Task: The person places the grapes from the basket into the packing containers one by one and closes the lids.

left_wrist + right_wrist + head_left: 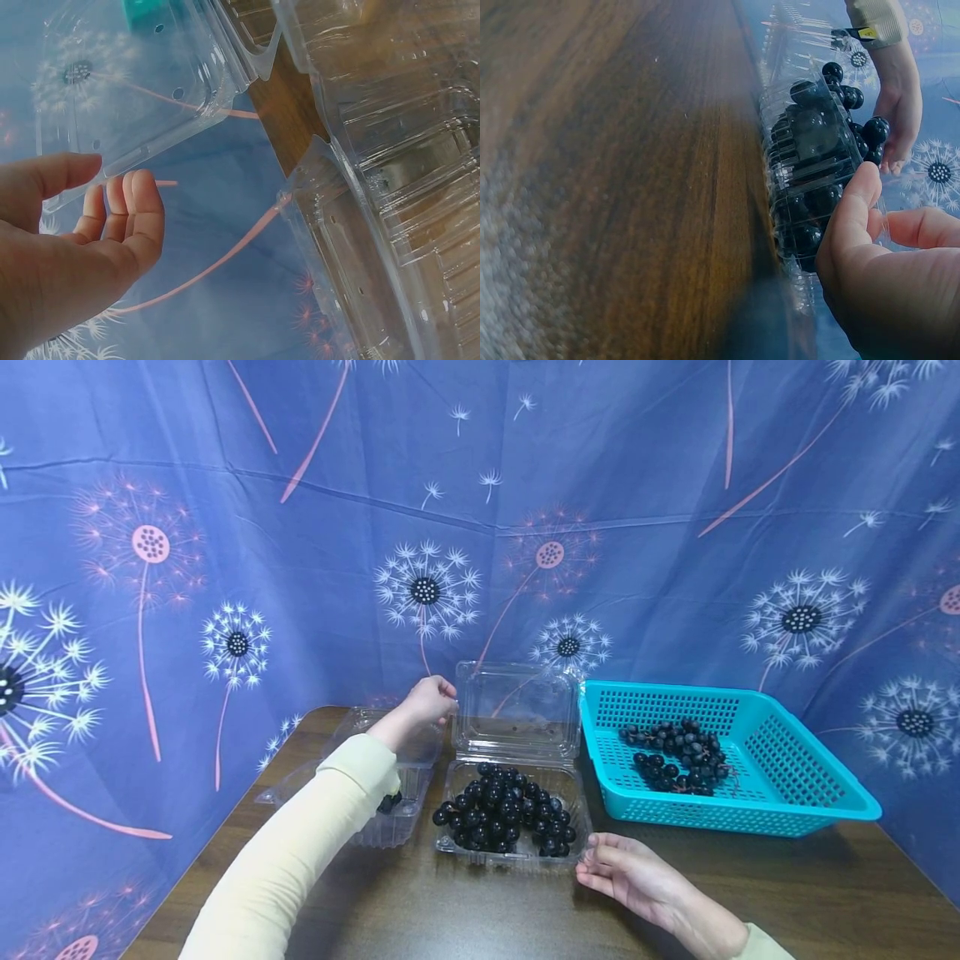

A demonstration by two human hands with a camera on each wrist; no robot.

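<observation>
A clear clamshell box (pixel 579 793) full of dark grapes (pixel 504 814) lies at the table's middle, its lid (pixel 516 710) standing open behind it. My left hand (pixel 448 697) is at the lid's upper left corner. In the left wrist view the left hand (pixel 116 176) has its thumb (pixel 60 174) on the lid's rim (pixel 150 97) and curled fingers (pixel 139 206) just under it. My right hand (pixel 588 852) holds the box's front right corner. The right wrist view shows the right hand (pixel 881 210) pinching the box wall (pixel 810 195) with its thumb (pixel 855 202).
An empty clear clamshell (pixel 390 822) lies open left of the full one, under my left forearm. A teal plastic basket (pixel 795 760) with a bunch of dark grapes (pixel 678 756) stands to the right. A blue dandelion-print cloth hangs behind the brown wooden table (pixel 750 877).
</observation>
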